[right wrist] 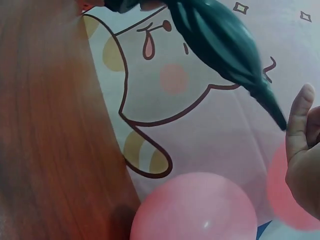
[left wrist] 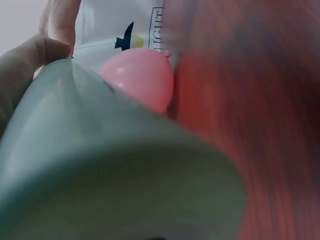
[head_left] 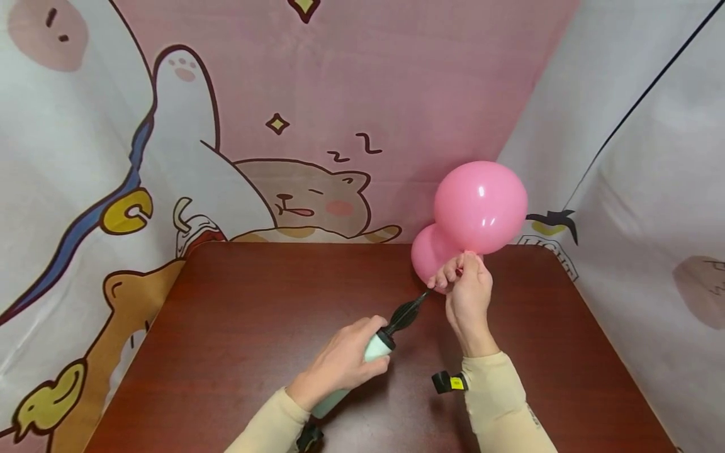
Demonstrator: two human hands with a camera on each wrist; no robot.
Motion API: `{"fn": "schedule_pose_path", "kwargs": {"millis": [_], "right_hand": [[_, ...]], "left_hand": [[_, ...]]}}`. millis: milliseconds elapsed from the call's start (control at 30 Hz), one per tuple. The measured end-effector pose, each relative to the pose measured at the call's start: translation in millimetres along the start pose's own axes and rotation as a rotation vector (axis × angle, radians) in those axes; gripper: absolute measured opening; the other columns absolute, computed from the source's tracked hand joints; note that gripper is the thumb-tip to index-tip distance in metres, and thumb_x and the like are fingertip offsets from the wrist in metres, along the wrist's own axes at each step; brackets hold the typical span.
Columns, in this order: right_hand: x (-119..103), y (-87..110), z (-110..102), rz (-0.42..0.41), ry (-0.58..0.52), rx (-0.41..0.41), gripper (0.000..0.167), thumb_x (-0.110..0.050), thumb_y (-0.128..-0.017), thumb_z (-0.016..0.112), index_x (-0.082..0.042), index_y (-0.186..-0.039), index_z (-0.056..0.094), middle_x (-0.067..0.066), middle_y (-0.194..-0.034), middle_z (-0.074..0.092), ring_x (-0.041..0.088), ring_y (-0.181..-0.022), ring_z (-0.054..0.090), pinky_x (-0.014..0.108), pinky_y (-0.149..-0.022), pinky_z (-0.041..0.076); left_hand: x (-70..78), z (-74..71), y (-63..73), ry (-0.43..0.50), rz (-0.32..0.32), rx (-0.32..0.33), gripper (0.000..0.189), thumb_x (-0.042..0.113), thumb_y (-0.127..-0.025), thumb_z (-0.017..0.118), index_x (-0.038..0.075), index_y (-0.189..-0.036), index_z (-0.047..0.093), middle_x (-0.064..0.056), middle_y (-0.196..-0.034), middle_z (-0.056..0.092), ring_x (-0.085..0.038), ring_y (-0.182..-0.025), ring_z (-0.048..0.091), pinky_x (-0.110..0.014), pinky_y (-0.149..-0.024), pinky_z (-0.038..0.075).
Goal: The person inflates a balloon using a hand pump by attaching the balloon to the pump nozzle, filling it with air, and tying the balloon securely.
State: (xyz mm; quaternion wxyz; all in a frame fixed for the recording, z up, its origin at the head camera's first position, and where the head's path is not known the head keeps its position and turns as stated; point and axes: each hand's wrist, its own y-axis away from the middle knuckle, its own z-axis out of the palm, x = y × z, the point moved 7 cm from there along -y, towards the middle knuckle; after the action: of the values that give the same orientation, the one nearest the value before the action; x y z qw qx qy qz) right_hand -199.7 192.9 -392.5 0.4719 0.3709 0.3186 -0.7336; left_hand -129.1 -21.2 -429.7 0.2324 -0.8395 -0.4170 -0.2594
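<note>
My left hand [head_left: 351, 352] grips a mint-green balloon pump [head_left: 378, 347] by its body, fingers and thumb around it. The pump's black ribbed nozzle [head_left: 404, 314] points up and right, its thin tip close to the fingers of my right hand; whether they touch I cannot tell. My right hand [head_left: 470, 296] pinches the neck of an inflated pink balloon [head_left: 481, 204], which stands above the hand. Behind it, a second pink balloon [head_left: 425, 251] rests at the table's back edge, partly hidden; the left wrist view shows its knot [left wrist: 167, 54]. Pump body [left wrist: 110, 150] fills much of that view.
The brown wooden table [head_left: 255, 314] reaches to a cartoon-printed cloth [head_left: 425, 75] hanging behind it. More printed cloth [head_left: 651, 189] hangs along the right side. Wrist camera straps [head_left: 450, 382] sit near both sleeves.
</note>
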Motion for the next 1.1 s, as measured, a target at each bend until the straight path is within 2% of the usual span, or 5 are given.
{"fn": "schedule_pose_path", "kwargs": {"millis": [267, 533, 833, 1100], "right_hand": [[9, 7.7, -9, 0.031, 0.088, -0.033, 0.034, -0.015, -0.112, 0.033, -0.006, -0.079, 0.039, 0.004, -0.064, 0.039, 0.018, -0.051, 0.044, 0.03, -0.053, 0.054], [19, 17.7, -17, 0.085, 0.179, -0.056, 0.034, -0.02, -0.112, 0.035, -0.007, -0.081, 0.04, 0.004, -0.064, 0.041, 0.018, -0.051, 0.048, 0.03, -0.056, 0.057], [26, 22.4, -21, 0.099, 0.189, -0.066, 0.033, -0.01, -0.109, 0.032, -0.006, -0.077, 0.039, 0.005, -0.062, 0.042, 0.018, -0.05, 0.047, 0.031, -0.053, 0.055], [28, 28.0, -21, 0.115, 0.256, -0.12, 0.035, -0.015, -0.111, 0.033, -0.002, -0.079, 0.038, 0.005, -0.062, 0.042, 0.018, -0.051, 0.047, 0.033, -0.053, 0.056]], "left_hand": [[-25.8, -10.6, 11.1, -0.003, -0.094, 0.018, 0.039, 0.027, -0.088, 0.072, 0.021, -0.124, 0.059, 0.01, -0.093, 0.058, -0.008, -0.069, 0.05, -0.023, -0.057, 0.043], [-58.1, -22.8, 18.1, -0.016, -0.205, 0.06, 0.038, 0.028, -0.088, 0.072, 0.024, -0.124, 0.059, 0.011, -0.087, 0.055, -0.009, -0.066, 0.049, -0.026, -0.054, 0.042], [-95.4, -37.3, 19.0, -0.012, -0.35, 0.086, 0.043, 0.026, -0.089, 0.071, 0.02, -0.129, 0.056, 0.003, -0.085, 0.058, -0.015, -0.065, 0.05, -0.032, -0.054, 0.043], [-123.4, -47.9, 15.2, -0.09, -0.425, 0.116, 0.05, 0.03, -0.09, 0.074, 0.014, -0.134, 0.056, -0.006, -0.097, 0.065, -0.019, -0.074, 0.056, -0.033, -0.059, 0.045]]}}
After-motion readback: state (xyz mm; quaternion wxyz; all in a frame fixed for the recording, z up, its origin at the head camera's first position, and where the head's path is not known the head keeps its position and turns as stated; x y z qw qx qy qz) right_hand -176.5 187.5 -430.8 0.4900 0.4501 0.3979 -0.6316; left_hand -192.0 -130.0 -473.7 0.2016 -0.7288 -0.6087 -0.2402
